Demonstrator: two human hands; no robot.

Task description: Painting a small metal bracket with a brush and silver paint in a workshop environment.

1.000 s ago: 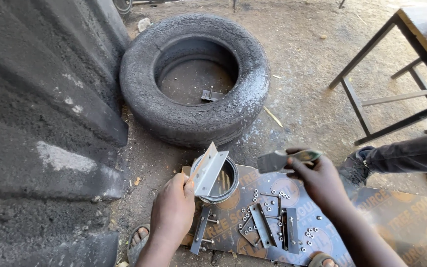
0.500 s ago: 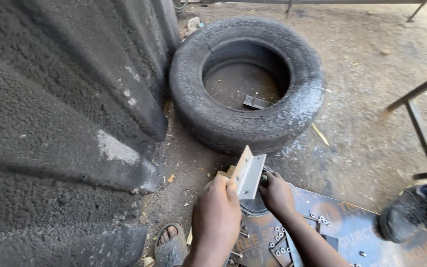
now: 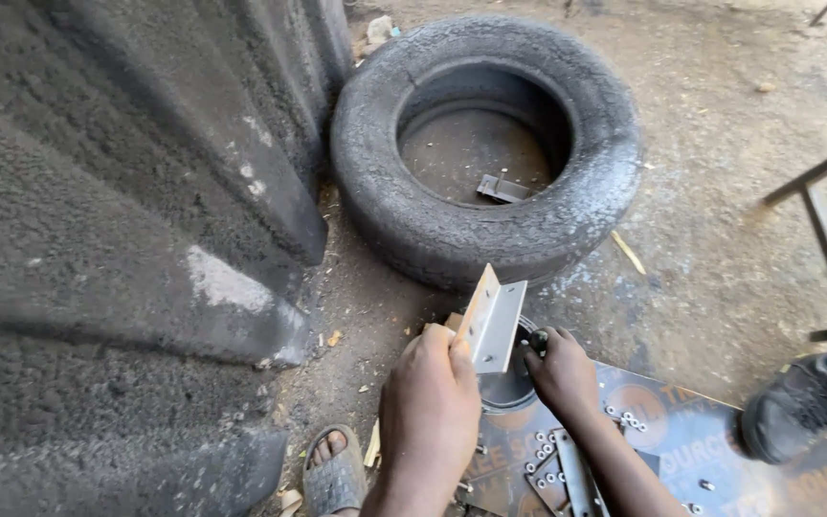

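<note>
Your left hand [image 3: 430,397] grips a short metal angle bracket [image 3: 492,321], tilted upright over the dark round tin [image 3: 509,388] at the printed board's [image 3: 710,450] far-left corner, keeping its face open to you. Your right hand [image 3: 562,375], fingers curled, pinches a small dark piece beside the bracket, wrist resting low over the board.

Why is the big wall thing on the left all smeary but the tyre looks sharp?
In the head view, the dark corrugated sheet sits close to the camera and smears with blur; the tyre lies in even daylight, crisp; the left hand and its metal angle bracket stay fairly sharp.
</note>
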